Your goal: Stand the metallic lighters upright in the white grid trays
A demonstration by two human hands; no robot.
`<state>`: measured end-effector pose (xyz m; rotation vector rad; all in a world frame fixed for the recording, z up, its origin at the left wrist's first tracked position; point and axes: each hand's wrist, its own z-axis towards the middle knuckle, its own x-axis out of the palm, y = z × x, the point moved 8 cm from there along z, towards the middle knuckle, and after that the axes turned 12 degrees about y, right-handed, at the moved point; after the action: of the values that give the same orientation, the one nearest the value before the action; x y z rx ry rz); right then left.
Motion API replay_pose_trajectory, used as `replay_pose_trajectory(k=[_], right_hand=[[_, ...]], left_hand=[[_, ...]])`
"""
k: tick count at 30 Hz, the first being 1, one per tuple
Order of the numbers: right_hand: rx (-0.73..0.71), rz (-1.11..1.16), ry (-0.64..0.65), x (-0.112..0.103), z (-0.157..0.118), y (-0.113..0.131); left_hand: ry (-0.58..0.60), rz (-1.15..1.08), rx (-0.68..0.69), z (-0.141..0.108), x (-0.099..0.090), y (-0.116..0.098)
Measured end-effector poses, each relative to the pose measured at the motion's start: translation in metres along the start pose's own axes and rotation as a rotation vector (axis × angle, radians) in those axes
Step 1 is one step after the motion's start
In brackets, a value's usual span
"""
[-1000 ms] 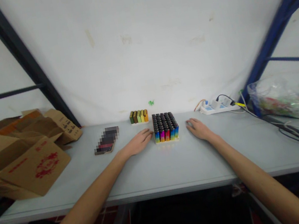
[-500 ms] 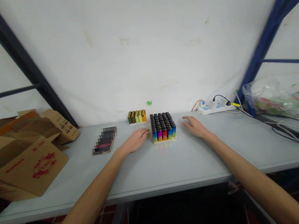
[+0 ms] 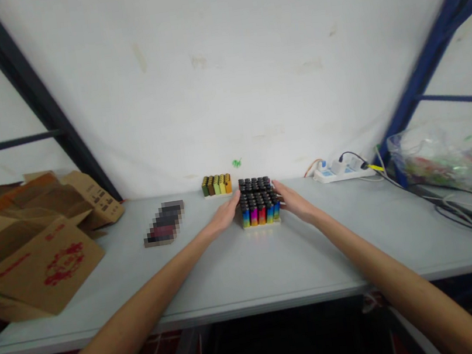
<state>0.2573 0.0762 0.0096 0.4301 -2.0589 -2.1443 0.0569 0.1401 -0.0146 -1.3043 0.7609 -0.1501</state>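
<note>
Upright lighters (image 3: 262, 214) stand packed in rows in a pale tray (image 3: 263, 225) at the middle of the table, with black tops and rainbow-coloured bodies. My left hand (image 3: 226, 212) lies against the left side of this tray of lighters, fingers partly hidden behind it. On the opposite side, my right hand (image 3: 291, 199) presses its fingers to the lighters, so the block is held between both hands. The back rows of black tops look slightly apart from the front rows. Behind and to the left, a smaller set of green, yellow and orange lighters (image 3: 216, 185) sits by the wall.
A phone-like dark object (image 3: 165, 223), pixelated, lies left of my left hand. Open cardboard boxes (image 3: 53, 257) fill the table's left end. A white power strip (image 3: 341, 171) with plugs and cables is at the back right, beside plastic bags (image 3: 446, 157).
Both hands have moved inward from beside the tray of lighters and now touch its two sides. The view has shifted slightly.
</note>
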Motion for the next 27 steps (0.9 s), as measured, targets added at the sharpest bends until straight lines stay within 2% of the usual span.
replay_pose_trajectory(k=[2,4,6,8,9,11,13,16,18,23,27], right_hand=[[-0.024,-0.059,-0.007,-0.004,0.003,0.001],[-0.056,-0.188,-0.089,-0.015,0.006,0.003],[-0.117,-0.36,-0.179,-0.028,0.009,0.011],[-0.205,-0.518,-0.211,-0.035,0.015,0.027],[-0.254,-0.587,-0.198,-0.035,0.019,0.037],[-0.342,-0.724,-0.144,-0.03,0.029,0.059],[-0.373,-0.851,-0.004,-0.016,0.042,0.073],[-0.301,-1.001,0.216,0.007,0.065,0.076],[-0.23,-1.052,0.29,0.018,0.076,0.071],[-0.135,-1.035,0.327,0.024,0.088,0.06],[-0.135,-0.972,0.319,0.017,0.09,0.055]], left_hand=[[0.03,-0.016,0.012,0.002,0.001,-0.003],[0.043,-0.012,0.037,-0.003,0.0,-0.008],[0.007,0.022,0.059,-0.017,-0.003,-0.013],[-0.079,0.088,0.034,-0.037,-0.009,-0.015],[-0.09,0.107,0.036,-0.046,-0.009,-0.018],[-0.02,0.163,0.043,-0.06,0.0,-0.024],[0.077,0.239,0.104,-0.067,0.012,-0.034],[0.052,0.359,0.162,-0.065,0.018,-0.042],[0.031,0.393,0.151,-0.056,0.019,-0.039],[0.032,0.393,0.173,-0.036,0.022,-0.033],[0.006,0.412,0.094,-0.036,0.019,-0.031]])
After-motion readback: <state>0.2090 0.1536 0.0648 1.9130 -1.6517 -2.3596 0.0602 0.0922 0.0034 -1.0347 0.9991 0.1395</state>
